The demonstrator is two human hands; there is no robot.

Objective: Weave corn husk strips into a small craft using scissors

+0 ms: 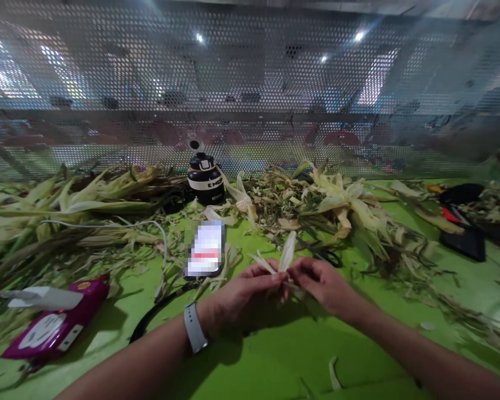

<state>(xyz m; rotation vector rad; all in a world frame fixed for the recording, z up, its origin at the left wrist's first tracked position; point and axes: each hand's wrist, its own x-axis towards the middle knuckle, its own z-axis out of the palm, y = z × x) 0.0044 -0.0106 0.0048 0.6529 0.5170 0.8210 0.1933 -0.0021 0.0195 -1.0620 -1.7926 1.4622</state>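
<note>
Both hands meet over the green table, around a small bundle of pale corn husk. My left hand, with a light watch strap on its wrist, pinches the husk between thumb and fingers. From the right, my right hand has its fingertips closed on the lower part of the same piece. One broad strip sticks up between the hands, and a thinner one points left. The fingers partly hide the lower end. Behind my right hand lie dark-handled scissors, partly covered by husk scraps.
A lit phone lies beyond my left hand, a black bottle behind it. Heaped husks cover the left; more husks lie back right. A purple device with a white plug sits left. A perforated metal screen closes the back.
</note>
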